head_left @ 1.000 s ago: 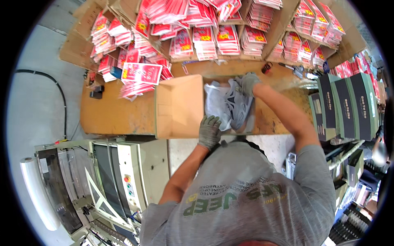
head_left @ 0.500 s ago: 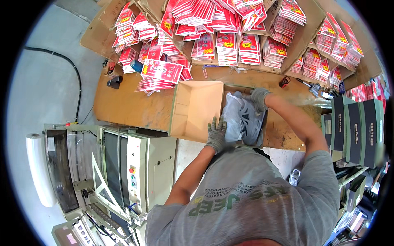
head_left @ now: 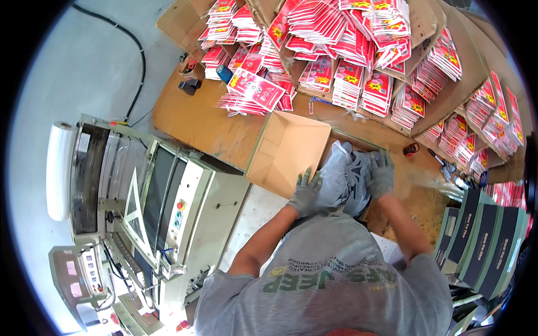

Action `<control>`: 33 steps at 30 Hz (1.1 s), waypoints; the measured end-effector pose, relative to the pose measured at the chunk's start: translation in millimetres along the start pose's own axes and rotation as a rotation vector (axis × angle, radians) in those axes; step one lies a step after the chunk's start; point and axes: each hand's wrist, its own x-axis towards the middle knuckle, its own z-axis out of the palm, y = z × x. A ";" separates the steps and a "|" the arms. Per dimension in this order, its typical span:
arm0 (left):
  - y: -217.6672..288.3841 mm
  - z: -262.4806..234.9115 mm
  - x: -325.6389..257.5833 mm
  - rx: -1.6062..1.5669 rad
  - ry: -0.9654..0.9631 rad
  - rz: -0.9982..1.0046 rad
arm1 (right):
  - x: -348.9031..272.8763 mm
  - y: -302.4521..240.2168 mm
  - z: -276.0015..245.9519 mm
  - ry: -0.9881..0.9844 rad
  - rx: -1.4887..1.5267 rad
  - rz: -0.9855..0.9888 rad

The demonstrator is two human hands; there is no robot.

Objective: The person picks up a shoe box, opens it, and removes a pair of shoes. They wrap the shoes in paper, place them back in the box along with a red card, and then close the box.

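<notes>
An open shoebox stands at the table's front edge, its lid [head_left: 290,150] folded out to the left with the tan inside showing. In the box's right part lies a pair of grey shoes [head_left: 357,178], partly covered by thin whitish wrapping [head_left: 335,168]. My left hand [head_left: 305,193], in a grey glove, has its fingers spread at the near edge of the lid and beside the wrapping. My right hand [head_left: 381,173], gloved too, rests with extended fingers along the right side of the shoes. Its palm side is hidden.
Cardboard boxes [head_left: 431,106] full of red packets [head_left: 319,22] line the table's far side. Loose packets [head_left: 256,88] lie beside a blue spool [head_left: 224,73]. Dark green shoeboxes [head_left: 476,241] are stacked at right. A machine [head_left: 193,207] with a film roll [head_left: 60,171] stands at left.
The view has turned, so the table appears tilted. My right hand has moved from the far end of the shoes to their right side. My left hand stays near the lid, fingers spread.
</notes>
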 end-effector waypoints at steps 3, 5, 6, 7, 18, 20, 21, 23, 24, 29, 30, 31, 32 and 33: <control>2.0 -9.2 5.2 -0.043 0.006 0.019 | -63.9 -13.1 45.7 -0.038 0.269 0.315; 0.8 -6.3 5.7 -0.020 0.010 0.005 | -70.7 -16.7 62.0 -0.115 0.391 0.394; -2.9 1.7 7.2 0.006 0.033 0.004 | -71.2 -17.1 70.2 -0.120 0.410 0.388; -3.7 0.7 7.5 0.035 0.051 0.008 | -69.9 -20.3 72.6 -0.127 0.430 0.390; -14.8 -61.5 37.3 0.027 -0.136 0.076 | -46.2 -25.2 76.1 -0.097 0.412 0.571; -19.6 -72.5 40.3 0.006 -0.097 0.110 | -49.4 -24.7 80.1 -0.101 0.391 0.596; -26.9 -71.2 45.0 -0.002 -0.008 0.157 | -48.9 -26.9 81.5 -0.116 0.382 0.610; -44.6 -69.6 67.4 -0.029 0.154 0.256 | -44.1 -28.4 74.8 -0.154 0.360 0.641; -53.8 -74.3 84.4 -0.122 0.209 0.304 | -42.7 -29.5 69.7 -0.179 0.352 0.657; -36.5 -148.9 174.4 -0.421 0.637 0.609 | -66.7 -29.4 90.1 0.110 0.122 0.610; -32.2 -161.1 193.8 -0.454 0.740 0.661 | -71.9 -42.3 90.5 0.056 0.156 0.684; -18.3 -179.7 214.3 -0.474 0.831 0.772 | -72.0 -60.7 86.0 0.002 0.187 0.765; -2.6 -204.1 231.5 -0.493 0.921 0.877 | -68.6 -74.7 78.9 -0.051 0.225 0.843; 17.5 -231.7 244.4 -0.359 0.994 0.895 | -65.9 -85.1 65.8 -0.112 0.250 0.876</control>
